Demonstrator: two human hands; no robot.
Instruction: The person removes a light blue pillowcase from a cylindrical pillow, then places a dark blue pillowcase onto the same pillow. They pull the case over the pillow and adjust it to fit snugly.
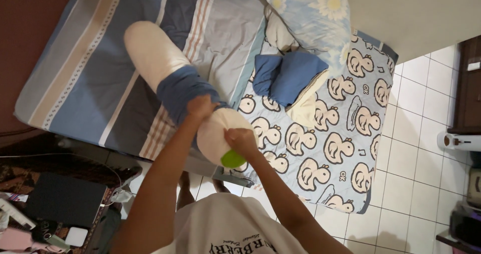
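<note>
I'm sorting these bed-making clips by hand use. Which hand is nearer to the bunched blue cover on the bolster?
Left. The left hand grips the blue cover at its bunched edge; the right hand rests farther down on the bolster's bare cream end.

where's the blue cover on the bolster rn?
Head view, centre: the blue cover is bunched around the middle of the white bolster on the striped bed, just above the left hand.
</note>
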